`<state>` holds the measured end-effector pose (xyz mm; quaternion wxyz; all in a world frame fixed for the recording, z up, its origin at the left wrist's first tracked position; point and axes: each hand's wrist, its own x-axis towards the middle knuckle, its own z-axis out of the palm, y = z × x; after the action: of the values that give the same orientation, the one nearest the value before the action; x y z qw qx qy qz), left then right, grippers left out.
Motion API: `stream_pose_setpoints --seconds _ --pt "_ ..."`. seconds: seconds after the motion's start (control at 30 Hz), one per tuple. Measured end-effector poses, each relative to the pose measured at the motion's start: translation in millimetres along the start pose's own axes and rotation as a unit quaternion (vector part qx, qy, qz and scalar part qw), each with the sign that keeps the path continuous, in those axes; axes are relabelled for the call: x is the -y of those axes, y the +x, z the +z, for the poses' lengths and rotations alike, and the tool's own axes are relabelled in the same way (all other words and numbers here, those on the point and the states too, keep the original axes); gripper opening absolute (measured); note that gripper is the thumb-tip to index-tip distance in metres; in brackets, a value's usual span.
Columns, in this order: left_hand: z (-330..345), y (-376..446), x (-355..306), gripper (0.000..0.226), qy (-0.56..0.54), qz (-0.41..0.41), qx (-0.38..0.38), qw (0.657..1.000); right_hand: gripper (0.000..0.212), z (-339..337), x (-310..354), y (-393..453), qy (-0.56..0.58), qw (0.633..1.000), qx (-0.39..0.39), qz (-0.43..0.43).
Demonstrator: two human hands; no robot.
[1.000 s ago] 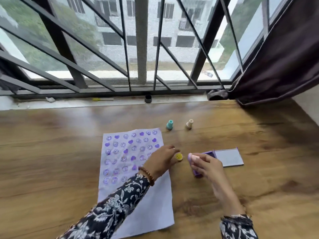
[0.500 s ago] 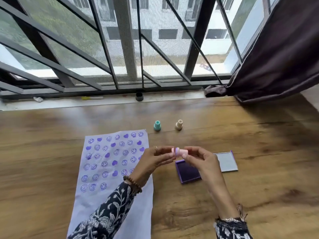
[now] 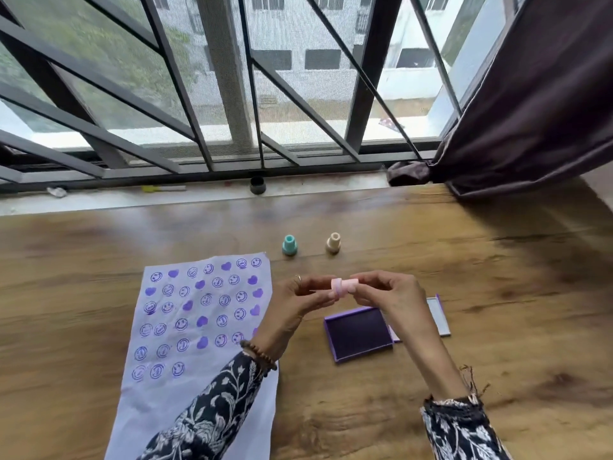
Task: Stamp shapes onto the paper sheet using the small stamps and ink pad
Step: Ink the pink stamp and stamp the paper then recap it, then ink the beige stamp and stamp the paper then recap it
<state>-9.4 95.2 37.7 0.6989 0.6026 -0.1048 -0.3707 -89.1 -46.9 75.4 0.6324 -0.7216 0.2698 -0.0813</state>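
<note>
Both hands hold a small pink stamp [image 3: 345,287] lying sideways above the wooden table [image 3: 497,293], the left hand [image 3: 295,307] at one end, the right hand [image 3: 394,300] at the other. Below lies the open purple ink pad [image 3: 360,333]. The paper sheet [image 3: 199,327] with purple smileys and hearts lies left; a teal stamp [image 3: 289,245] and a beige stamp [image 3: 333,243] stand behind.

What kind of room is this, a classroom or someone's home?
Probably a home, upstairs: a wooden table pushed against a barred window with a dark curtain, facing a residential-looking building. Both hands hold a pink stamp.
</note>
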Motion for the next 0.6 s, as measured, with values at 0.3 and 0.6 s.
stream_pose_setpoints --seconds 0.3,0.6 --pt "11.2 59.5 11.3 0.050 0.279 0.024 -0.156 0.947 0.021 -14.1 0.6 64.4 -0.300 0.940 -0.135 -0.084" --pt "20.8 85.3 10.9 0.025 0.394 0.074 -0.162 0.902 0.026 -13.6 -15.0 83.0 -0.313 0.935 -0.140 -0.085"
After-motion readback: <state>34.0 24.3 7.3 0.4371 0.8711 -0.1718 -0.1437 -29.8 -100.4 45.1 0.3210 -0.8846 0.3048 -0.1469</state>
